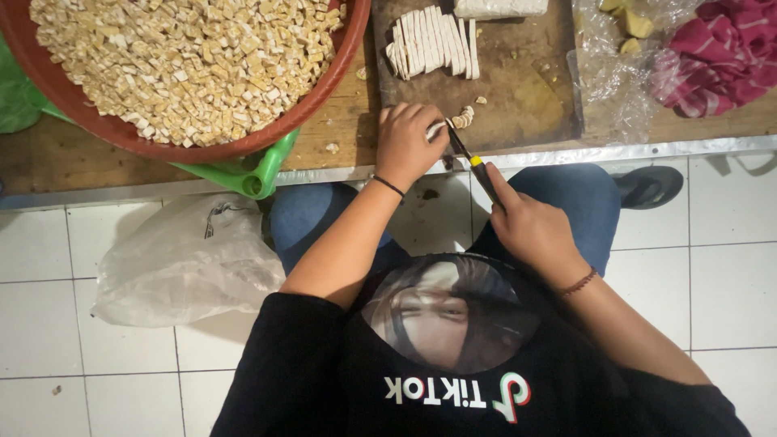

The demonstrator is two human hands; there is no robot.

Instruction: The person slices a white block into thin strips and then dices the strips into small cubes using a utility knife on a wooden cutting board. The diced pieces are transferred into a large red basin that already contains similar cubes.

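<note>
While a tempeh strip [437,129] was pinched by the left hand [405,144] at the board's [518,89] near edge, a knife [473,166] was gripped by the right hand [530,231]; dicing seemed underway, and a straight downward cut seemed called for.

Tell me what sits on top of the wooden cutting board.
On the cutting board lie a row of pale slices, a whole block at the far edge and small cut bits. The left hand covers the piece being cut with the knife.
</note>
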